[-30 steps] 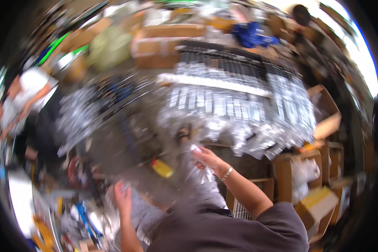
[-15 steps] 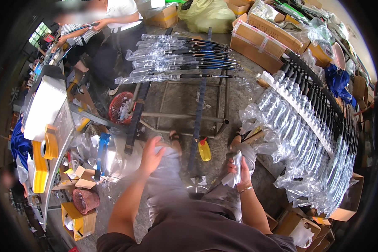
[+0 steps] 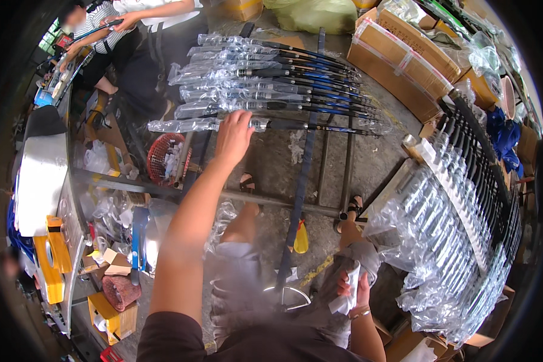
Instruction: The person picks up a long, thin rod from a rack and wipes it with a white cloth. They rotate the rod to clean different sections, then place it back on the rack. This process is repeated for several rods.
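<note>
Where the left hand (image 3: pixel 231 139) reaches to 11 o'clock, its fingers lie over the nearest rod (image 3: pixel 288 125), which rests across a metal rack (image 3: pixel 300 192) around 12 o'clock; I can't tell if they grip it. At 5 o'clock, the right hand (image 3: pixel 363 294) is closed around a white wad (image 3: pixel 345 300). More rods (image 3: pixel 289 96) lie just past the first. A red basket (image 3: pixel 155 161) sits at 9 o'clock.

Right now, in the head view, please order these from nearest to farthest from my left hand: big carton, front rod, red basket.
1. Front rod: under your left hand, apparently touching it.
2. Red basket: left of the hand.
3. Big carton: at upper right.
</note>
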Tool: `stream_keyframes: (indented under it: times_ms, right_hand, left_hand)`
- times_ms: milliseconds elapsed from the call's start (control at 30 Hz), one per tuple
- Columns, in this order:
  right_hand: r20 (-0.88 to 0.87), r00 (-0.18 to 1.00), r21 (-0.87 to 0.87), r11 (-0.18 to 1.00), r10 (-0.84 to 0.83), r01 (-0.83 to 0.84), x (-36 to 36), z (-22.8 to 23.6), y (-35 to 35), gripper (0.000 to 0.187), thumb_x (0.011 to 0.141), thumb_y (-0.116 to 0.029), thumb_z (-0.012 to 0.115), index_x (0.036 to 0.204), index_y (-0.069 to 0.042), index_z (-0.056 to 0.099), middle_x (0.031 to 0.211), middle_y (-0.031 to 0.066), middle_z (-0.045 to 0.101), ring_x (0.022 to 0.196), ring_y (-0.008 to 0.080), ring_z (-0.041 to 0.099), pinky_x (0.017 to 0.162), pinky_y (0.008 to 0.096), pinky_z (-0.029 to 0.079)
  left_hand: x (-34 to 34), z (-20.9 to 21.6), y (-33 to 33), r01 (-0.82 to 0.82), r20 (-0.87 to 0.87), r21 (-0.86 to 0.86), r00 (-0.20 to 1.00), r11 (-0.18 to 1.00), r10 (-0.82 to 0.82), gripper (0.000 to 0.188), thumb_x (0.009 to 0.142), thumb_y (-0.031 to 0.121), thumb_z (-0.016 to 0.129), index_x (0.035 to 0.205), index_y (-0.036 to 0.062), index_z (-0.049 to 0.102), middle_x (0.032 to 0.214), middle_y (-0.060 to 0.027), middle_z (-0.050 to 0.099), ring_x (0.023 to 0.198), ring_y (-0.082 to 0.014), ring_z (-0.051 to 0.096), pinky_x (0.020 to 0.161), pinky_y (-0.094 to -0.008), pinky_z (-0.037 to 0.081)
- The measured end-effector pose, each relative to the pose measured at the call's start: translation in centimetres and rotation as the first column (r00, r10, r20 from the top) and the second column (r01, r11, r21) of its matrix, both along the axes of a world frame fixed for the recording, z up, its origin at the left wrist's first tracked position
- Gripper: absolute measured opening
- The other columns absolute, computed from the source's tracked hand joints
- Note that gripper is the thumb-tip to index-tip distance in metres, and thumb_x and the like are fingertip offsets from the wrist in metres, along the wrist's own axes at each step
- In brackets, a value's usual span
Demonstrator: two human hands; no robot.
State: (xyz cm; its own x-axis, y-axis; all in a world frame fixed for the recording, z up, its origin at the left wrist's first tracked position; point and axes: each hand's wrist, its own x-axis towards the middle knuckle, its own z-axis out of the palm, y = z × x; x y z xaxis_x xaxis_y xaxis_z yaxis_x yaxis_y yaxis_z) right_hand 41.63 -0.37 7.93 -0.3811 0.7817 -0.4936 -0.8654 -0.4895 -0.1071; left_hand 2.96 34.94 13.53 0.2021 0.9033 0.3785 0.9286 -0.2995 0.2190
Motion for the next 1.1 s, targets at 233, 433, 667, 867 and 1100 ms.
stream_keyframes:
  times_ms: [233,433,667,867,1100]
  right_hand:
    - [-0.079,0.997,-0.028,1.0,0.012,-0.014,0.6,-0.7,0.1,0.056,0.089,-0.055,0.055,0.12,-0.008,0.054,0.095,0.0093,0.047,0.069,0.0154,0.043,0.052,0.0246,0.036]
    - [-0.154,0.988,-0.014,1.0,0.017,-0.019,0.8,-0.6,0.4,0.056,0.088,-0.054,0.057,0.122,-0.009,0.055,0.097,0.01,0.048,0.072,0.0165,0.045,0.053,0.0252,0.038]
    - [-0.159,0.987,-0.015,1.0,0.017,-0.019,1.2,-1.5,-0.7,0.056,0.09,-0.053,0.055,0.125,-0.008,0.054,0.1,0.0105,0.048,0.076,0.018,0.046,0.056,0.0271,0.04]
    - [-0.089,0.995,-0.031,0.999,0.038,-0.041,0.7,-0.8,-0.3,0.047,0.092,-0.048,0.054,0.122,-0.012,0.055,0.097,0.0074,0.049,0.073,0.0147,0.042,0.056,0.0249,0.038]
    - [0.15,0.989,0.186,0.982,0.014,-0.042,-0.7,-0.6,0.7,0.031,0.093,-0.022,0.059,0.121,-0.011,0.051,0.098,0.0088,0.051,0.071,0.0136,0.044,0.053,0.0225,0.038]
  left_hand:
    - [-3.7,-2.2,8.1,-0.029,-0.219,-0.088,0.976,0.996,0.009,0.031,0.078,0.007,0.068,0.108,0.0089,0.06,0.108,-0.006,0.06,0.107,-0.0269,0.055,0.092,-0.0414,0.042]
    - [-2.2,-2.4,9.4,-0.034,-0.297,-0.205,0.954,0.978,-0.029,0.037,0.073,0.014,0.075,0.107,0.0122,0.061,0.099,-0.0039,0.06,0.103,-0.0267,0.052,0.09,-0.0428,0.04]
    - [-4.2,-0.2,7.1,0.059,-0.231,-0.048,0.97,0.997,-0.069,0.028,0.081,0.011,0.067,0.107,0.008,0.058,0.098,-0.008,0.059,0.104,-0.0283,0.053,0.093,-0.0434,0.038]
    - [-4.5,9.1,3.0,0.074,-0.17,0.124,0.984,0.99,-0.052,0.03,0.083,0.013,0.064,0.11,0.0042,0.053,0.1,-0.0138,0.059,0.098,-0.0339,0.056,0.087,-0.0427,0.044]
    - [-2.5,21.1,-6.9,-0.018,0.051,0.171,0.999,0.985,0.009,0.03,0.087,0.02,0.064,0.108,0.0011,0.054,0.088,-0.0201,0.063,0.075,-0.0383,0.063,0.065,-0.0431,0.049]
